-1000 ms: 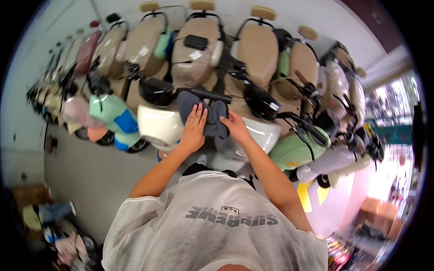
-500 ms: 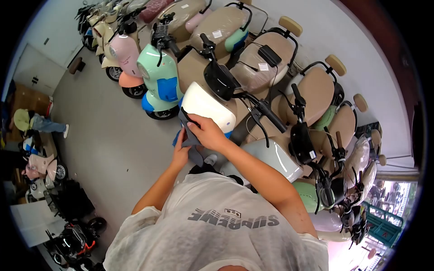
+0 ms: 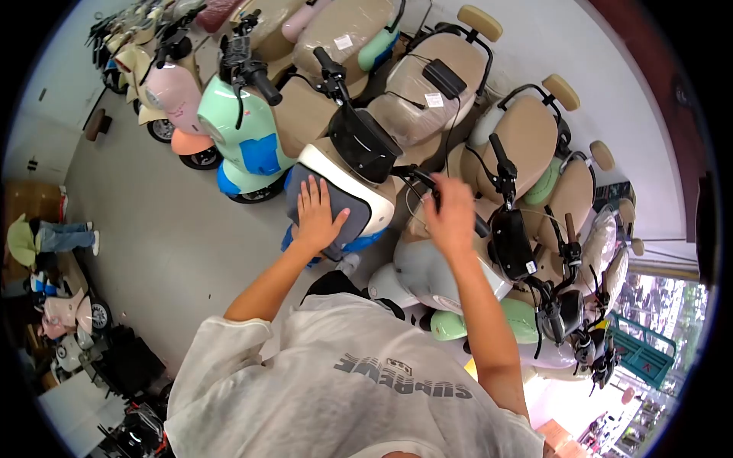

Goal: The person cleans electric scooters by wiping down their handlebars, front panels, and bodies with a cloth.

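My left hand point(image 3: 317, 217) lies flat with its fingers spread on a dark grey cloth point(image 3: 355, 204). The cloth covers much of the front panel of a white scooter point(image 3: 379, 200), which has blue film on its lower part. To the right, my right hand point(image 3: 452, 210) is raised at the scooter's black handlebar grip point(image 3: 480, 224), its fingers curled over it. A black headlight unit point(image 3: 365, 145) sits between the handlebars, just above the cloth.
A mint green scooter point(image 3: 243, 126) and a pink scooter point(image 3: 172, 93) stand to the left. A grey scooter point(image 3: 435, 267) is close on the right, with more beyond. At the far left a person point(image 3: 57, 237) in a yellow-green top is near more scooters.
The cloth, held in both hands half a second ago, is now spread over the white panel under my left hand. My right hand has let it go and moved right to the handlebar.
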A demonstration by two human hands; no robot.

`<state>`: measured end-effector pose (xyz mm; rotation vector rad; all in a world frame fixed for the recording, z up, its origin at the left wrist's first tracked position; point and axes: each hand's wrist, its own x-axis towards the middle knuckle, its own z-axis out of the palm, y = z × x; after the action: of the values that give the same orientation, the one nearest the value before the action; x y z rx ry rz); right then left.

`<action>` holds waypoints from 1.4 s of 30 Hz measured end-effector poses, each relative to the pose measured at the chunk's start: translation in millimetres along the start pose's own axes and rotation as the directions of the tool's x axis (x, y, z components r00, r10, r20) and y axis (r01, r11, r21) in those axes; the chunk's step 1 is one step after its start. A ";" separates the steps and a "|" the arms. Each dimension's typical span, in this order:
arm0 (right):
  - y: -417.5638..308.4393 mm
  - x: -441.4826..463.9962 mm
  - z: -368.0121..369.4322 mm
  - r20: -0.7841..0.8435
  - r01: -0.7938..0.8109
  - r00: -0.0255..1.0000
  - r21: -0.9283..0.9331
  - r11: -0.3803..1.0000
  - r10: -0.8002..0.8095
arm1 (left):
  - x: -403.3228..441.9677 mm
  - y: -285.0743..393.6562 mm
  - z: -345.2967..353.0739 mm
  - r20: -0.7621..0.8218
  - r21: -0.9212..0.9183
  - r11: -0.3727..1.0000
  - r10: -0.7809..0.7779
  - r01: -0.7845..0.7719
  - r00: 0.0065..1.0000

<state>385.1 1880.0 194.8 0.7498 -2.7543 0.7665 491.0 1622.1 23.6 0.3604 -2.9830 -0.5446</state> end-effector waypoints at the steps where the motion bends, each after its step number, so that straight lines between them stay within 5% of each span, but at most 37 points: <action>1: 14.9 3.7 -3.4 -0.039 -0.013 0.999 -0.098 0.995 0.010 | 8.5 1.8 -3.3 -0.047 0.020 0.998 0.052 -0.052 0.998; 3: 37.1 8.3 -5.0 -0.077 -0.047 0.997 -0.203 0.978 0.032 | 28.9 3.4 -15.6 -0.030 -0.001 0.994 0.112 -0.113 0.993; 5: 50.3 8.2 -2.2 0.330 -0.454 0.822 -0.110 0.884 0.464 | 50.2 0.3 -23.9 -0.051 -0.037 0.981 0.190 -0.192 0.981; 8: 52.0 9.6 -17.5 0.396 -0.330 0.863 -0.029 0.943 0.314 | 82.9 -17.7 -23.9 -0.023 -0.097 0.968 0.230 -0.231 0.973; 9: 58.9 8.2 -21.2 0.466 -0.449 0.814 0.124 0.885 0.348 | 93.6 -25.3 -20.6 -0.055 -0.118 0.968 0.218 -0.223 0.974; 12: 76.0 -2.9 -22.3 0.437 -0.339 0.830 -0.096 0.936 0.346 | 119.2 -55.1 -6.8 -0.079 -0.290 0.936 0.182 -0.197 0.980; 14: 73.2 4.6 -24.5 0.491 -0.403 0.775 -0.101 0.910 0.398 | 131.4 -67.8 1.2 -0.092 -0.342 0.924 0.147 -0.170 0.985; 16: 76.2 5.7 -23.8 0.545 -0.432 0.730 -0.101 0.896 0.413 | 143.2 -80.2 7.3 0.122 -0.558 0.809 -0.138 0.183 0.983; 17: 77.9 5.3 -23.8 0.528 -0.402 0.755 -0.097 0.910 0.390 | 148.5 -88.4 12.5 0.123 -0.562 0.809 -0.124 0.173 0.985; 19: 77.0 6.6 -24.2 0.527 -0.406 0.749 -0.115 0.907 0.402 | 157.5 -106.6 31.7 0.291 -0.698 0.596 -0.270 0.397 0.918; 20: 76.7 6.6 -24.3 0.538 -0.403 0.740 -0.127 0.907 0.404 | 160.8 -118.8 40.1 0.295 -0.704 0.593 -0.257 0.392 0.920; 24: 76.0 5.9 -22.4 0.530 -0.410 0.731 -0.165 0.897 0.431 | 159.3 -122.7 35.9 0.604 -0.782 0.050 -0.188 0.622 0.775; 26: 80.6 4.2 -19.7 0.521 -0.408 0.742 -0.149 0.901 0.423 | 161.6 -149.7 63.1 0.678 -0.735 -0.125 -0.117 0.667 0.726; 29: 80.0 4.5 -17.8 0.550 -0.418 0.702 -0.195 0.887 0.451 | 158.6 -181.0 108.7 0.599 -0.737 -0.349 0.061 0.579 0.798; 32: 85.4 2.6 -15.5 0.548 -0.389 0.726 -0.171 0.905 0.415 | 152.9 -181.1 110.3 0.556 -0.724 -0.413 0.123 0.552 0.822; 36: 83.2 3.0 -15.4 0.510 -0.416 0.760 -0.097 0.904 0.404 | 150.6 -217.3 154.2 0.611 -0.763 -0.361 -0.128 0.537 0.781; 41: 85.7 0.3 -13.8 0.491 -0.398 0.777 -0.100 0.912 0.393 | 134.1 -178.9 105.9 0.652 -0.745 -0.338 -0.185 0.576 0.735; 42: 83.3 1.8 -15.5 0.489 -0.396 0.781 -0.091 0.914 0.387 | 130.5 -176.2 99.0 0.638 -0.769 -0.243 -0.239 0.591 0.732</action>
<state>341.1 1948.9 172.5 0.4117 -3.4547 0.7473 389.7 1463.3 -126.1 1.1667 -1.4056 -2.7324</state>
